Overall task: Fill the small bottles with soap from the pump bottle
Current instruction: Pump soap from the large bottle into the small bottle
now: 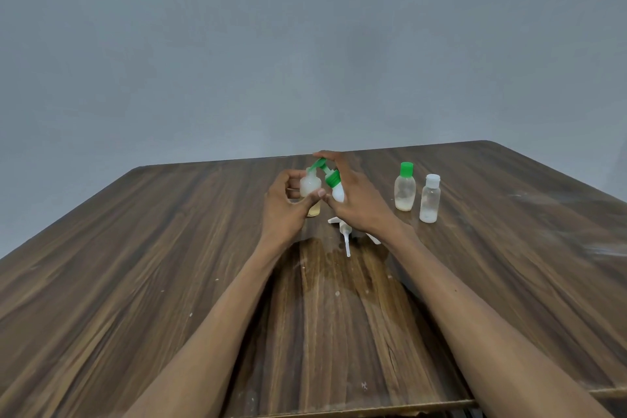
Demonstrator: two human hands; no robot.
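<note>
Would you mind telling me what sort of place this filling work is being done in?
Probably a plain indoor room, not clearly a kitchen or workshop: a bare grey wall, a wood-grain table with a wet patch, and only small bottles on it.

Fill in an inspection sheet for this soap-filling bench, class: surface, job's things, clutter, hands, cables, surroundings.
Surface: wooden table, wet patch near the middle.
Job's things: green pump bottle and small bottle held together; green-capped bottle and white-capped bottle stand apart at right.
Clutter: white pump part lying on the table.
Hands: left hand holds the small bottle; right hand is on the pump bottle.
Cables: nothing seen.
Surroundings: plain grey wall.
</note>
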